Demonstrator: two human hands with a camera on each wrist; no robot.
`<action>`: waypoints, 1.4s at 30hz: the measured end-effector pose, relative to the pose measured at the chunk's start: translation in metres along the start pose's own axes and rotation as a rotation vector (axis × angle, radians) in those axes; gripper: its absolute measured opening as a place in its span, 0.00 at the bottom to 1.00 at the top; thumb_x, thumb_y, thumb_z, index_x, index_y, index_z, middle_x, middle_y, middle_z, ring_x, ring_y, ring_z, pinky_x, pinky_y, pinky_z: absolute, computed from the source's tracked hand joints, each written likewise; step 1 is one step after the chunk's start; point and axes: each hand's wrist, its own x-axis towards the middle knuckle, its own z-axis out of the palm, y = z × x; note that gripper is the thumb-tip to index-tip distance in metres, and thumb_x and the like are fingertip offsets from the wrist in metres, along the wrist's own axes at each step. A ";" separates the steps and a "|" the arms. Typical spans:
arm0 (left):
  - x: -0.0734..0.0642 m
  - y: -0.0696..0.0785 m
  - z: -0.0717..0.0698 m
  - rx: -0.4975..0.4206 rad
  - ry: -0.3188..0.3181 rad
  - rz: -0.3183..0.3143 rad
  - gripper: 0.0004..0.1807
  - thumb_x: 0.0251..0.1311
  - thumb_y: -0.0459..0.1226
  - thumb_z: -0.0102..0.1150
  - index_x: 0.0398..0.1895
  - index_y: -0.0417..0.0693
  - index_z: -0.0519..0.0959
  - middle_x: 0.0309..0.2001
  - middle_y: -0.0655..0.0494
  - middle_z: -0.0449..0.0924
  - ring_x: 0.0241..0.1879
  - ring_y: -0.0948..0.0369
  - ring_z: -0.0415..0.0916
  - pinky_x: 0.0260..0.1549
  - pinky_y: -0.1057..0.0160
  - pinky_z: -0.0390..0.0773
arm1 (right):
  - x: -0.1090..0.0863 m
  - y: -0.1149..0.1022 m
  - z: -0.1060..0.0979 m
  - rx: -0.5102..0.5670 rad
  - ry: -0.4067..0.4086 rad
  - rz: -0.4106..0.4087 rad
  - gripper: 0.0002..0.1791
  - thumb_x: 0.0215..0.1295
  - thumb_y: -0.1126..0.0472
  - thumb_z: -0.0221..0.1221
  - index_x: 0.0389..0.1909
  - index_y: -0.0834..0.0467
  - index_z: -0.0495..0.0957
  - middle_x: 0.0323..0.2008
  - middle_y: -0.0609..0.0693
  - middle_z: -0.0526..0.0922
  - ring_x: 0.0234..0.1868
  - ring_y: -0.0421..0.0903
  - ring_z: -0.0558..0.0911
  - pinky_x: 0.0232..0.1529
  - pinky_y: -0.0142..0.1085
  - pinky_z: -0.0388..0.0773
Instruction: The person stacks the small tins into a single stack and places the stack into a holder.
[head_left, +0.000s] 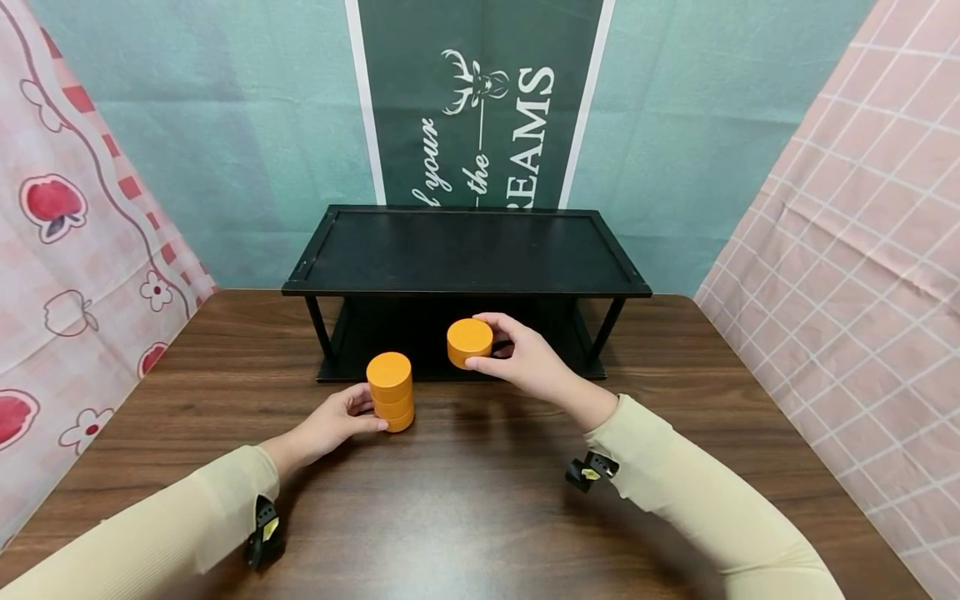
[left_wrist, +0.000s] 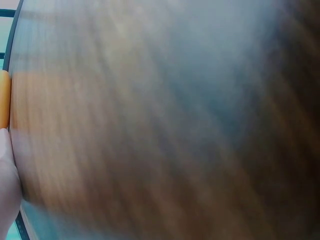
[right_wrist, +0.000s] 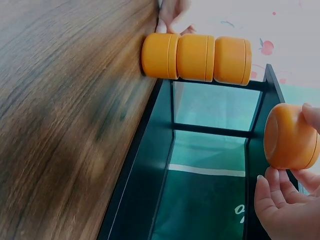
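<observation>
Three small orange round tins [head_left: 392, 392] with lid seams stand in one upright column on the wooden table. My left hand [head_left: 337, 423] holds the bottom of that column from the left, thumb at the front and fingers curled behind. In the right wrist view the stacked tins [right_wrist: 196, 58] appear sideways, with the left hand [right_wrist: 175, 14] behind their base. My right hand [head_left: 534, 360] grips a separate orange tin [head_left: 469, 343] between thumb and fingers, raised off the table, right of the column and in front of the black shelf. The left wrist view is mostly blurred tabletop.
A black two-level shelf [head_left: 465, 254] stands at the back of the wooden table [head_left: 450, 508], just behind both hands. Cloth hangs behind it, with a pink patterned cloth [head_left: 82, 250] at left and a pink checked one [head_left: 862, 292] at right.
</observation>
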 end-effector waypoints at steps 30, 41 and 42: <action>-0.001 0.004 -0.001 0.000 -0.005 -0.022 0.33 0.56 0.36 0.64 0.62 0.32 0.63 0.60 0.39 0.67 0.61 0.46 0.63 0.60 0.48 0.62 | 0.015 -0.012 0.025 0.003 -0.018 -0.025 0.31 0.53 0.54 0.68 0.58 0.53 0.70 0.49 0.47 0.76 0.45 0.44 0.74 0.48 0.41 0.75; 0.000 0.002 0.000 -0.007 0.007 -0.026 0.32 0.55 0.36 0.64 0.61 0.33 0.64 0.59 0.40 0.68 0.60 0.46 0.64 0.60 0.47 0.62 | 0.020 -0.019 0.036 0.020 -0.035 -0.035 0.31 0.53 0.54 0.68 0.59 0.53 0.70 0.48 0.45 0.76 0.45 0.43 0.74 0.48 0.43 0.75; 0.000 0.002 0.001 -0.006 0.007 -0.025 0.32 0.56 0.36 0.64 0.61 0.33 0.64 0.59 0.40 0.68 0.60 0.46 0.64 0.60 0.47 0.61 | 0.021 -0.018 0.037 0.024 -0.037 -0.036 0.31 0.53 0.54 0.68 0.59 0.53 0.70 0.48 0.45 0.76 0.45 0.43 0.74 0.49 0.43 0.75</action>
